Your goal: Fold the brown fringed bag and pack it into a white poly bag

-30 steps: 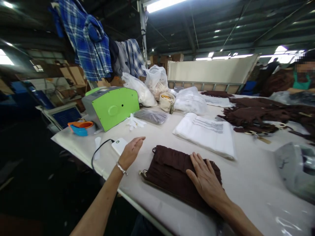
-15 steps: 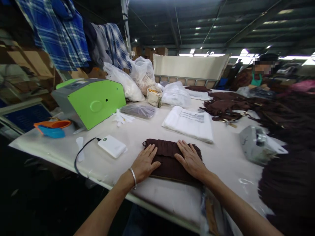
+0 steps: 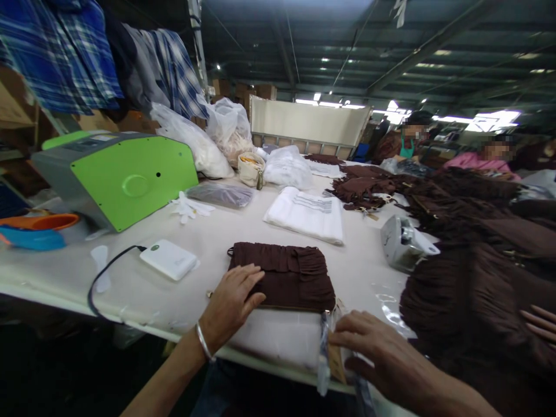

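A dark brown fabric bag (image 3: pixel 286 284) with gathered, ruffled panels lies flat near the table's front edge. Over its left end rests my left hand (image 3: pixel 234 298), fingers stretched out and gripping nothing. My right hand (image 3: pixel 373 347) is off the bag, beyond its lower right corner. Its fingers are apart, bent over a brown paper tag (image 3: pixel 335 362) and clear plastic strips (image 3: pixel 323 365) hanging at the table edge. Whether the fingertips touch the tag is not clear.
A white power bank (image 3: pixel 168 259) with a black cable and a green machine (image 3: pixel 134 179) stand left. White folded sheets (image 3: pixel 306 214) lie behind the bag. At right are a tape dispenser (image 3: pixel 403 243), brown fabric pieces (image 3: pixel 456 295) and another person's hand (image 3: pixel 541 324).
My right hand has lifted off the bag and moved down and right to the tag and plastic strips. My left hand has slid toward the bag's lower left. The view has turned right.
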Demonstrator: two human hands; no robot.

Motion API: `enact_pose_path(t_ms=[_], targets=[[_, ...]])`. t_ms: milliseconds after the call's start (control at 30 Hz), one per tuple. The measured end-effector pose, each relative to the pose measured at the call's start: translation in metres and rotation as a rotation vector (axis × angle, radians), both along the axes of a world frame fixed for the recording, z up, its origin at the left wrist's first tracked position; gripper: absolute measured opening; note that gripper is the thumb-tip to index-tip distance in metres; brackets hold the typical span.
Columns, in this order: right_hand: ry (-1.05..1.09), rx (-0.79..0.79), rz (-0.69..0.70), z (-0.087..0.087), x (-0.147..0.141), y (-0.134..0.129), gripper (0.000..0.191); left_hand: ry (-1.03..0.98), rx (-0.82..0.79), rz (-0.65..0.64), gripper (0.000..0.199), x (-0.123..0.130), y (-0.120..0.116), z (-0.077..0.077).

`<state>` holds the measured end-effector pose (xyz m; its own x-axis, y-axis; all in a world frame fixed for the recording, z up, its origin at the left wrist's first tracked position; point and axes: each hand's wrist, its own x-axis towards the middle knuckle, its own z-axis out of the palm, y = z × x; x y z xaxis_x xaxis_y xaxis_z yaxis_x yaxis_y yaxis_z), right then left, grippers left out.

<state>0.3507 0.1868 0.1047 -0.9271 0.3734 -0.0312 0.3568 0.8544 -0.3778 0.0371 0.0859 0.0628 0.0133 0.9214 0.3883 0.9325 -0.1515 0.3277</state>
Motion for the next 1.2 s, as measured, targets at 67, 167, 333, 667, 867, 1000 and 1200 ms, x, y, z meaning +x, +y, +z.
enact_pose_path(t_ms=[67, 167, 333, 667, 867, 1000, 1200], targets=[[-0.051, 0.054, 0.008, -0.015, -0.001, -0.015, 0.045, -0.082, -0.044, -0.116, 0.030, 0.029, -0.004, 0.004], [-0.010, 0.130, -0.054, -0.040, 0.000, -0.024, 0.050, -0.106, -0.134, -0.336, 0.056, 0.073, -0.011, -0.010], [0.206, -0.098, -0.163, -0.050, 0.019, -0.014, 0.019, 0.016, -0.108, -0.416, 0.086, 0.114, -0.011, -0.047], [0.381, -0.588, -0.299, 0.038, -0.016, 0.080, 0.023, 0.060, 0.097, -0.266, 0.035, 0.131, -0.002, -0.053], [0.226, -0.743, -0.234, 0.045, -0.069, 0.117, 0.027, -0.070, 0.251, -0.264, 0.031, 0.133, 0.007, -0.065], [0.179, -0.738, -0.232, 0.040, -0.093, 0.124, 0.026, -0.211, 0.288, -0.323, 0.032, 0.133, 0.018, -0.060], [0.125, -0.728, -0.224, 0.026, -0.107, 0.140, 0.028, -0.292, 0.318, -0.367, 0.031, 0.134, 0.030, -0.050]])
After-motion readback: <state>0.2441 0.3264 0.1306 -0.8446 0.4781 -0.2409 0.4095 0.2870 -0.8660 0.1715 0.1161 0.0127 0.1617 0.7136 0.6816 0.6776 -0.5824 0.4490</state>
